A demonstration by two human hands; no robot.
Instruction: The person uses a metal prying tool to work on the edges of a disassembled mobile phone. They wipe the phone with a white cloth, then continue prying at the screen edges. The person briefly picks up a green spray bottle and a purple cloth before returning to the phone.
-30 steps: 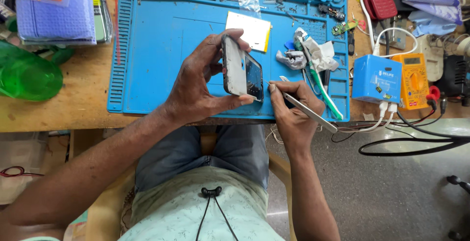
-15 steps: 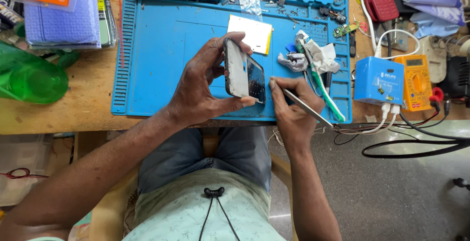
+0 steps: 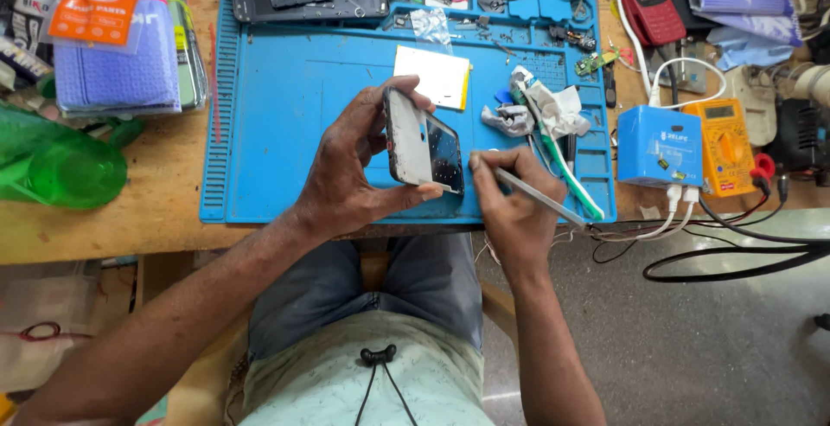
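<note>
The left hand (image 3: 350, 175) is curled around an opened phone (image 3: 421, 151), thumb under its lower edge and fingers over the top — holding it tilted above the blue mat (image 3: 285, 115) on the worktop (image 3: 112, 227). The right hand (image 3: 510, 210) pinches thin metal tweezers (image 3: 540, 198) — their tip meets the phone's edge.

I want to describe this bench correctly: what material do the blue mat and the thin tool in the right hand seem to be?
The blue mat looks like matte silicone or rubber: it has moulded ridges and small trays and no glare. The thin tool in the right hand appears to be metal, grey and slender with a faint shine, though plastic is possible.
</note>
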